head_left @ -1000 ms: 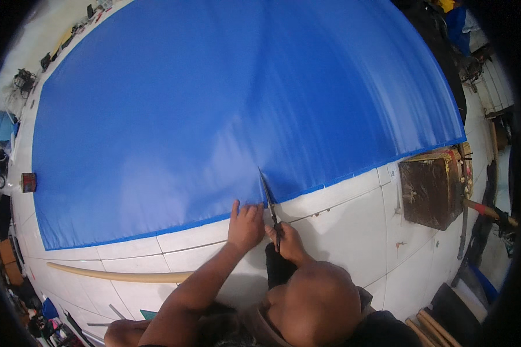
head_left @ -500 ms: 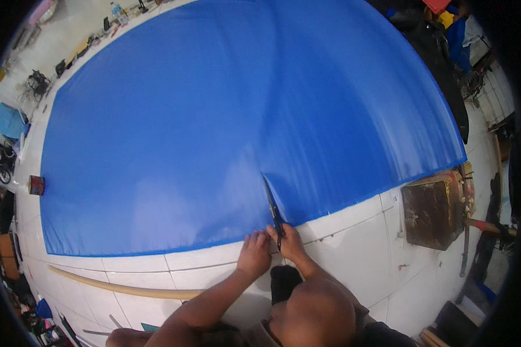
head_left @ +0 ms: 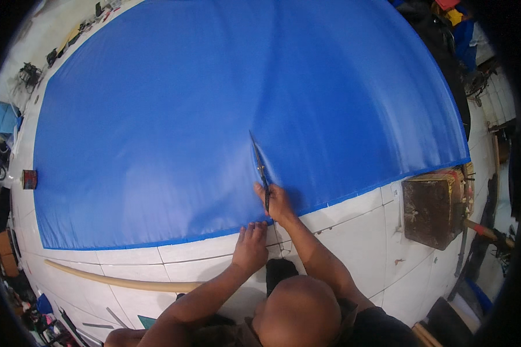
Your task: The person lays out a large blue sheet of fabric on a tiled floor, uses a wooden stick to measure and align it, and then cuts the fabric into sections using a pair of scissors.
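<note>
A large blue sheet (head_left: 173,115) of smooth, shiny material lies spread over the tiled floor. My right hand (head_left: 276,202) is over its near part, closed around the handles of dark long-bladed scissors (head_left: 257,159). The blades point away from me, and a slit in the sheet runs back from them toward the near edge. At that edge, left of the slit, my left hand (head_left: 252,248) has its fingers bent over the sheet's border, holding it. The thumb of that hand is hidden.
A long pale pole (head_left: 121,281) lies on the white tiles at near left. A brown block-like box (head_left: 431,211) stands by the sheet's right corner. At the left edge sits a small tin (head_left: 29,179). Dark clutter lines the right side.
My right hand and the scissors have moved forward and slightly left, farther into the sheet, and the slit is longer. My left hand stays by the near edge.
</note>
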Motion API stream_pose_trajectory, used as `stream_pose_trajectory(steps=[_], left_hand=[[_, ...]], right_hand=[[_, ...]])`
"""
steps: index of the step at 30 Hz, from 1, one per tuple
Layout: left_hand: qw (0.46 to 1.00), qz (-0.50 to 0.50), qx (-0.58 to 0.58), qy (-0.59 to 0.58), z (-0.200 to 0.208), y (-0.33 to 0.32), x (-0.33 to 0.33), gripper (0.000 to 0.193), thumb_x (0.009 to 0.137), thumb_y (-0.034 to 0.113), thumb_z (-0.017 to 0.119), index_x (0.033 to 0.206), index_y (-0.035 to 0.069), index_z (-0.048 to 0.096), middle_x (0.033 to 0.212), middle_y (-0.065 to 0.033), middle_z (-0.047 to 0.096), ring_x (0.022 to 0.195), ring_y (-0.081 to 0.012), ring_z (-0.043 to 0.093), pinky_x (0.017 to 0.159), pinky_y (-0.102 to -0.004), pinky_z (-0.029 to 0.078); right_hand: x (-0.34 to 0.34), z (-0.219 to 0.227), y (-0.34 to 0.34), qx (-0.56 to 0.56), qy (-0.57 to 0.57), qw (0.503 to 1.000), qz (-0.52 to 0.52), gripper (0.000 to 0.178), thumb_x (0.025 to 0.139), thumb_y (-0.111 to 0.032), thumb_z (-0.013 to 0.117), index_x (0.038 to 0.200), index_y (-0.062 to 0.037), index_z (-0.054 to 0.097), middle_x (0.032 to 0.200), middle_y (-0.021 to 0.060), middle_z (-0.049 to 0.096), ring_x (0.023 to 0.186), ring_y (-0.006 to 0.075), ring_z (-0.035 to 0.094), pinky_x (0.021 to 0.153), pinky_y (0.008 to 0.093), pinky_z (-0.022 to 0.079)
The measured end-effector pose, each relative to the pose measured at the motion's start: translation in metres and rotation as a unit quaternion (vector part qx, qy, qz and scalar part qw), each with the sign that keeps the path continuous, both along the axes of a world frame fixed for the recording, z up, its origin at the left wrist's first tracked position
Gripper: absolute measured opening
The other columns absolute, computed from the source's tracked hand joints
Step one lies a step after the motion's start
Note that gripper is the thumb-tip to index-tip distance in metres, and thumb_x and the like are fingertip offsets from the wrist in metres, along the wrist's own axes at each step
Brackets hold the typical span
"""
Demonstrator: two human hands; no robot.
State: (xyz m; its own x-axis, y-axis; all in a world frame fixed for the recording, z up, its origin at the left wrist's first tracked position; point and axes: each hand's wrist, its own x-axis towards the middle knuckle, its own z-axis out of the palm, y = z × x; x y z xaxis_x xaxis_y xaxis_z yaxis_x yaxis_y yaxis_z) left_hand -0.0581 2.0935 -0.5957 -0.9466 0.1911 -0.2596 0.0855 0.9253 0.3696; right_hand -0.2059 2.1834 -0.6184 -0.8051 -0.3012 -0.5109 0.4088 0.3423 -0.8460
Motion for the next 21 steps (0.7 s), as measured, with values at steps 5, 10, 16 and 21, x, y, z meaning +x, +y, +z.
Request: stream_pose_trajectory(steps=[5,10,16,21], left_hand=[[1.000,0.004,-0.012,-0.006,0.000,-0.002,0.001,0.069,0.078,0.016,0.057,0.139,-0.007,0.036,0.133,-0.0238,0.045,0.128,-0.0404,0.042,0.111,-0.0519,0.032],[0.999,0.008,0.005,-0.047,0.004,-0.003,-0.002,0.071,0.078,0.016,0.056,0.142,-0.006,0.033,0.134,-0.0241,0.044,0.130,-0.0406,0.041,0.112,-0.0524,0.031],[0.995,-0.015,0.000,-0.103,0.006,-0.003,-0.004,0.074,0.080,0.019,0.057,0.145,-0.005,0.029,0.141,-0.0257,0.039,0.133,-0.0424,0.038,0.113,-0.0540,0.028],[0.997,0.003,0.035,-0.068,0.004,-0.006,-0.003,0.063,0.085,0.015,0.048,0.143,-0.007,0.034,0.138,-0.0258,0.043,0.128,-0.0423,0.044,0.109,-0.0560,0.032]], right_hand=[[-0.003,0.002,-0.007,0.017,-0.018,1.000,0.001,0.050,0.092,-0.049,0.062,0.074,-0.0025,0.058,0.058,0.0039,0.054,0.055,0.0142,0.054,0.051,0.0322,0.042],[-0.021,-0.005,-0.011,-0.009,-0.028,0.999,-0.018,0.051,0.091,-0.052,0.062,0.075,-0.0031,0.057,0.059,0.0042,0.053,0.054,0.0147,0.054,0.052,0.0326,0.043],[-0.089,-0.007,-0.050,0.021,0.008,0.999,-0.027,0.054,0.090,-0.054,0.061,0.072,-0.0033,0.057,0.060,0.0049,0.054,0.053,0.0163,0.054,0.054,0.0332,0.044],[-0.112,0.002,-0.068,0.023,0.007,0.999,-0.026,0.059,0.089,-0.058,0.060,0.069,-0.0020,0.056,0.058,0.0076,0.054,0.054,0.0214,0.056,0.055,0.0376,0.045]])
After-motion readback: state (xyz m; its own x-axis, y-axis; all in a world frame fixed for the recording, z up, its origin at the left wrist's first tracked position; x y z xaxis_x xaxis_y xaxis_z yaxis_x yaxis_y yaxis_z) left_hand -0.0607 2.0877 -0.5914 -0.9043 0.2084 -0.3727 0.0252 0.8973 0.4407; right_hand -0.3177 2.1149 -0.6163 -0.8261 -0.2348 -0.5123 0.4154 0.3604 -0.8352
